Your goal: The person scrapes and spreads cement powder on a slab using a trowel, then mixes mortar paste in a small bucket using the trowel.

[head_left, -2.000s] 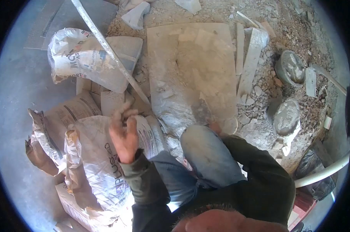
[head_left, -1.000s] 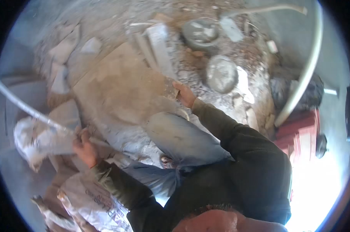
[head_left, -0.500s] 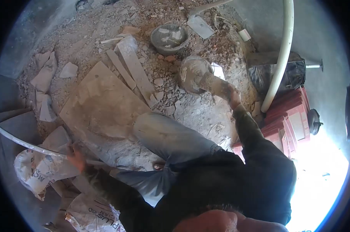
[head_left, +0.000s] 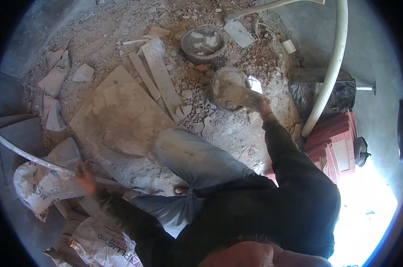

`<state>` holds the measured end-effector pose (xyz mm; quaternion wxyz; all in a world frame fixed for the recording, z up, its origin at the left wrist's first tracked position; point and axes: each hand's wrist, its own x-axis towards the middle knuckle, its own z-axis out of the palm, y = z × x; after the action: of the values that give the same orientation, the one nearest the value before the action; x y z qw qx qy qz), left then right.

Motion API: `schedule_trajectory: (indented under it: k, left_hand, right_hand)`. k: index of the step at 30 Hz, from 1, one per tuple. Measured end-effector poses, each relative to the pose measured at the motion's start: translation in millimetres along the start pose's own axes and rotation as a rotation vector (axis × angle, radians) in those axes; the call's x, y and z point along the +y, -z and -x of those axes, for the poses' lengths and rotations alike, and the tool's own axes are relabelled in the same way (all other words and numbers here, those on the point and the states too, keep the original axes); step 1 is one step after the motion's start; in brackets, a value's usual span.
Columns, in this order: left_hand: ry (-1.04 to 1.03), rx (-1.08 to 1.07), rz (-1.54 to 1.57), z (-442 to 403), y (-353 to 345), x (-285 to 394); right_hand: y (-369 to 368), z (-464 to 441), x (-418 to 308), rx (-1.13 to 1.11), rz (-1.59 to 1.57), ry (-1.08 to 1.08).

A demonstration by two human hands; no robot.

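My right hand (head_left: 265, 108) is closed on the near end of a dusty, flat brown strip (head_left: 249, 98), whose material I cannot make out. The strip's other end reaches into a round, dirt-coated bowl (head_left: 221, 84) on the rubble. At the left, my left hand (head_left: 86, 179) is closed around a pale pipe (head_left: 37, 160) that runs out to the left edge. Beside that hand lies a crumpled printed sack (head_left: 39, 184). A large dusty tile (head_left: 117, 113) rests on the ground in front of my knee.
A second bowl (head_left: 202, 44) with grey residue sits farther off. Narrow tile strips (head_left: 159, 73) lie among rubble. At the right are a thick curved pipe (head_left: 332, 66), a black bag (head_left: 306, 91) and stacked red-edged boxes (head_left: 337, 138). Another sack (head_left: 106, 242) lies lower left.
The strip in my right hand has tipped and shifted slightly over the bowl, and the hand is a little closer to it. My left hand stays on the pipe. The view has shifted slightly.
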<state>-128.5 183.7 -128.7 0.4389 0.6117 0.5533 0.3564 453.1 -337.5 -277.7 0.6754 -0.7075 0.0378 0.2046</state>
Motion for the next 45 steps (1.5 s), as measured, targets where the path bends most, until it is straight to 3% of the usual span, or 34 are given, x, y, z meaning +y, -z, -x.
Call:
schedule_trajectory:
  k: [3,6,8,11,15,16,18,27,30,33,36,42,45]
  left_hand:
    - [-0.071,0.01,-0.184,-2,3,2]
    - [-0.039,0.036,-0.049,-4,-1,-2]
    - [-0.036,-0.024,-0.129,-7,2,0]
    - [-0.01,-0.054,-0.118,-12,5,-9]
    - [-0.047,-0.036,-0.134,-5,2,1]
    - [-0.043,-0.016,-0.07,-2,0,3]
    - [-0.037,0.025,0.055,2,-5,8]
    - [-0.087,0.05,-0.11,13,7,23]
    - [-0.049,0.084,-0.138,19,4,37]
    - [-0.014,0.07,-0.046,11,13,19]
    - [-0.026,0.082,-0.111,11,10,26]
    - [-0.034,0.092,-0.176,14,7,32]
    - [-0.058,0.062,-0.199,5,18,11]
  right_hand:
    - [2,7,-14,0.026,-0.03,0.001]
    - [0,12,-28,0.032,-0.003,0.023]
    - [-3,14,-44,0.025,0.053,0.043]
    - [-6,-2,-59,-0.018,0.244,0.143]
    - [-29,-15,-93,-0.053,0.792,0.486]
    - [-61,17,-130,-0.037,0.952,0.484]
    - [-74,10,-137,-0.137,1.051,0.583]
    - [-140,-18,-145,-0.694,1.415,1.022]
    - [-147,-9,-155,-0.766,1.413,0.962]
    - [-154,4,-173,-0.606,1.432,0.847]
    - [-150,-16,-147,-0.7,1.463,0.972]
    - [-143,17,-160,-0.807,1.547,0.872]
    - [-132,15,-168,-0.721,1.42,0.944]
